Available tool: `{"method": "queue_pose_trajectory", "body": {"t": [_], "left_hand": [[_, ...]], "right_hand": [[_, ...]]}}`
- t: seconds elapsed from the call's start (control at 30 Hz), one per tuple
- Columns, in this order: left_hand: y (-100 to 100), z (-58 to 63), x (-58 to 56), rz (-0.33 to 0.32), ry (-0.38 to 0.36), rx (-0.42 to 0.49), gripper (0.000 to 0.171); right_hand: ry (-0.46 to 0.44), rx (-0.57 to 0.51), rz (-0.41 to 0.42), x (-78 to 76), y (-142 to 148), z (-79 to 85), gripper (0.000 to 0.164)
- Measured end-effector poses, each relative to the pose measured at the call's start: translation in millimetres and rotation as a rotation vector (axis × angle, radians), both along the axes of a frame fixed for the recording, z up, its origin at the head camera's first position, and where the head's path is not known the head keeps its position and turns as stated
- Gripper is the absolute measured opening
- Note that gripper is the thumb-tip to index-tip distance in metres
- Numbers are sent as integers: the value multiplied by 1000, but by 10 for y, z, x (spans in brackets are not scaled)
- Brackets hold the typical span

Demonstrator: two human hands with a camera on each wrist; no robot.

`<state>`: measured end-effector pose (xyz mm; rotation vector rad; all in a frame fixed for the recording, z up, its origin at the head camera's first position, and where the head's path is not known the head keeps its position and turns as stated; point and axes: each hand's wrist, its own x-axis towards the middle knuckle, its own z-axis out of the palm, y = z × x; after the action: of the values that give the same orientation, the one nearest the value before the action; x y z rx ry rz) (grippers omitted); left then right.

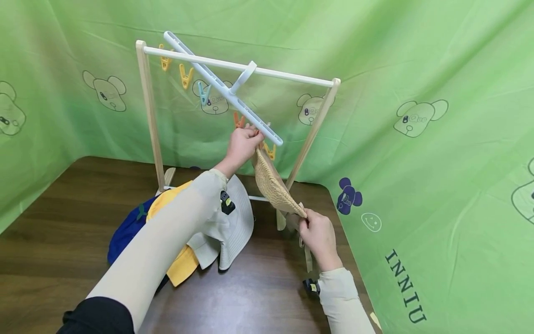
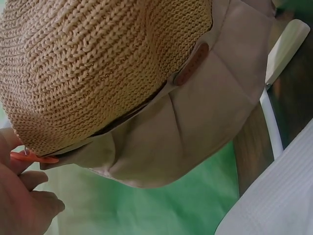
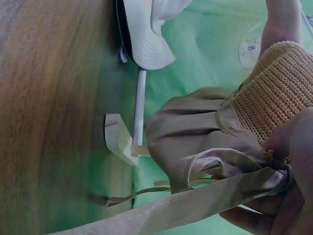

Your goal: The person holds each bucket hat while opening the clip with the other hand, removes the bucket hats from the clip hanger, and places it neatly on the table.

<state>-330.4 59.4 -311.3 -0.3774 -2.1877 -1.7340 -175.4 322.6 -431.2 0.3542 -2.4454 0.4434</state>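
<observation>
A woven straw hat (image 1: 275,183) with a taupe cloth brim (image 2: 190,127) hangs tilted between both hands, below a light blue clip hanger (image 1: 225,90). My left hand (image 1: 244,144) pinches an orange clothespin (image 2: 34,157) at the hat's upper edge. The clothespin sits right at the seam of straw and cloth in the left wrist view. Lower down, my right hand (image 1: 320,236) grips the opposite edge of the hat. Its cloth ties (image 3: 195,200) dangle by the right fingers.
The hanger hooks over the white rail (image 1: 283,75) of a wooden rack, carrying several clothespins, among them a yellow one (image 1: 186,76) and a blue one (image 1: 204,93). White (image 1: 238,222), yellow (image 1: 183,266) and blue (image 1: 129,232) hats lie on the brown table (image 1: 258,297). Green cloth (image 1: 438,185) surrounds it.
</observation>
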Motion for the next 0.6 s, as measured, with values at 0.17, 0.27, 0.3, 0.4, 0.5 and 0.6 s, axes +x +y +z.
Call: {"method": "queue_pose_trajectory", "body": {"t": [0.17, 0.27, 0.3, 0.4, 0.5, 0.6], "left_hand": [[12, -2, -20, -25, 5, 11, 53], [-24, -8, -38, 20, 16, 9, 48], [-42, -9, -43, 42, 19, -1, 47], [-98, -8, -38, 86, 25, -32, 45], [-116, -3, -23, 73, 20, -73, 46], [-96, 4, -17, 60, 16, -88, 43]], "right_hand": [[21, 9, 8, 13, 33, -81, 11], [1, 20, 10, 49, 22, -147, 8], [-16, 19, 14, 60, 11, -161, 7], [-62, -2, 19, 57, -39, -161, 9], [-97, -55, 14, 43, -93, -86, 16], [-137, -120, -2, 43, -101, 7, 25]]}}
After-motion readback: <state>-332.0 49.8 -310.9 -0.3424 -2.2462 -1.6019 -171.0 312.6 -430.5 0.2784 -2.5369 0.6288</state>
